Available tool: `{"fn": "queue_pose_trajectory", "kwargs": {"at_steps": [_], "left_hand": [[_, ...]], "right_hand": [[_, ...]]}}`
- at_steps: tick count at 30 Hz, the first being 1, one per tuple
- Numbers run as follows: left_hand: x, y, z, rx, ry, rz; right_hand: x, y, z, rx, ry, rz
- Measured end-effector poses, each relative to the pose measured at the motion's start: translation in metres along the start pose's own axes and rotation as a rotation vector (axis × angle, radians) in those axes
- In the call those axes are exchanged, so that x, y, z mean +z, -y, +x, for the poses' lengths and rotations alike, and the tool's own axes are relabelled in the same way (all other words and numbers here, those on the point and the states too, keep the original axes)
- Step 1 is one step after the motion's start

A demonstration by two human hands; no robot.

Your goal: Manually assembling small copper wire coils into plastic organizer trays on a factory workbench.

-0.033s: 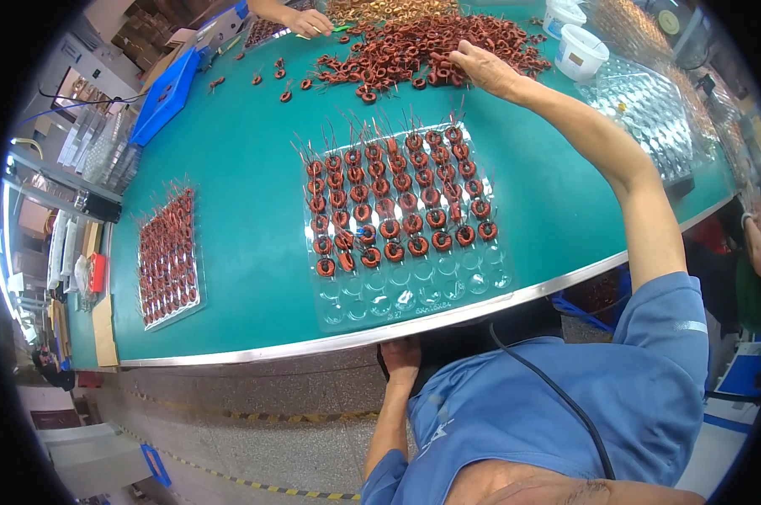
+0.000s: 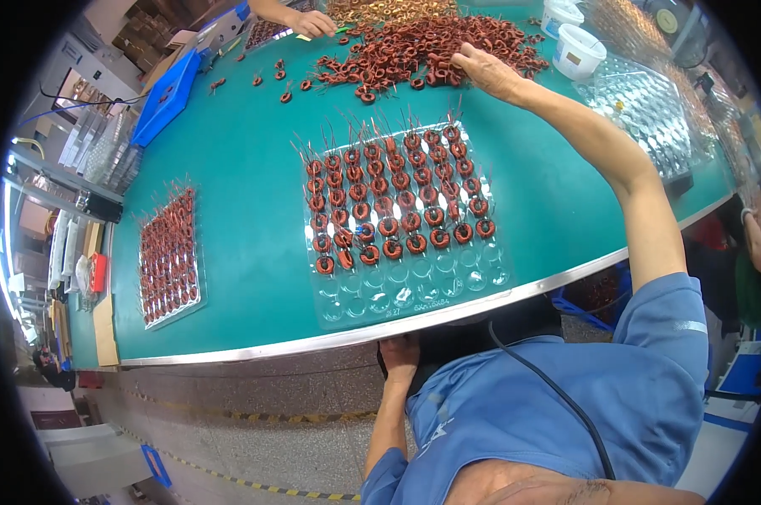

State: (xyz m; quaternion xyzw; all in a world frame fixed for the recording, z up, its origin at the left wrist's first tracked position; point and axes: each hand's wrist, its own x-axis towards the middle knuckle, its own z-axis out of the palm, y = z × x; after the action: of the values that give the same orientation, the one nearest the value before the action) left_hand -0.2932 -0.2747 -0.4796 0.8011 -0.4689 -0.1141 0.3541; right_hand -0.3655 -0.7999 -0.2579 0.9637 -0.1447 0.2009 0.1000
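Observation:
My right hand (image 2: 491, 74) reaches across to the right part of a heap of red wire-wound ring coils (image 2: 422, 50). Its fingers are bent and pressed together over the coils; whatever is between them is too small to make out. Below the table's near edge, my left hand (image 2: 400, 353) rests by my lap, its fingers hidden. Between my hands and the heap lies a clear plastic tray (image 2: 380, 296). Rows of red coils (image 2: 391, 249) with upright wire leads fill most of its round pockets, while the nearest rows hold none.
A second coil-filled tray (image 2: 168, 261) lies at the left. Two white tubs (image 2: 579, 52) and clear trays (image 2: 641, 105) stand at the right. Another person's hand (image 2: 315, 24) is at the far side, near loose coils (image 2: 286, 94). A blue bin (image 2: 163, 97) sits far left.

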Motion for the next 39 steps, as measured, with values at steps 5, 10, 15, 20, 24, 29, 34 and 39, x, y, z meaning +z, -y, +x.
{"fn": "queue_pose_trajectory", "kwargs": {"at_steps": [5,10,15,20,24,29,34,39], "left_hand": [[-0.012,-0.011,-0.004,0.022,-0.01,-0.008],[-0.026,-0.044,-0.023,0.064,0.077,0.091],[-0.061,-0.116,-0.022,0.199,0.075,-0.218],[-0.085,-0.187,0.002,0.227,0.032,-0.639],[-0.08,-0.219,0.032,0.06,0.201,-1.164],[-0.071,-0.229,0.048,-0.015,0.206,-1.514],[-0.086,-0.222,0.053,-0.136,0.082,-1.594],[-0.103,-0.217,0.057,-0.168,0.477,-1.599]], "right_hand": [[-0.021,0.014,-0.058,0.228,-0.214,0.114],[-0.063,0.022,-0.112,0.735,-0.354,0.639],[-0.102,0.069,-0.149,0.803,-0.414,1.077],[-0.149,0.185,-0.164,0.597,-0.343,1.289],[-0.15,0.251,-0.166,0.509,-0.403,1.266],[-0.144,0.296,-0.169,0.28,-0.539,0.882],[-0.147,0.297,-0.172,0.077,-0.571,0.692],[-0.16,0.27,-0.174,-0.074,-0.452,0.636]]}}
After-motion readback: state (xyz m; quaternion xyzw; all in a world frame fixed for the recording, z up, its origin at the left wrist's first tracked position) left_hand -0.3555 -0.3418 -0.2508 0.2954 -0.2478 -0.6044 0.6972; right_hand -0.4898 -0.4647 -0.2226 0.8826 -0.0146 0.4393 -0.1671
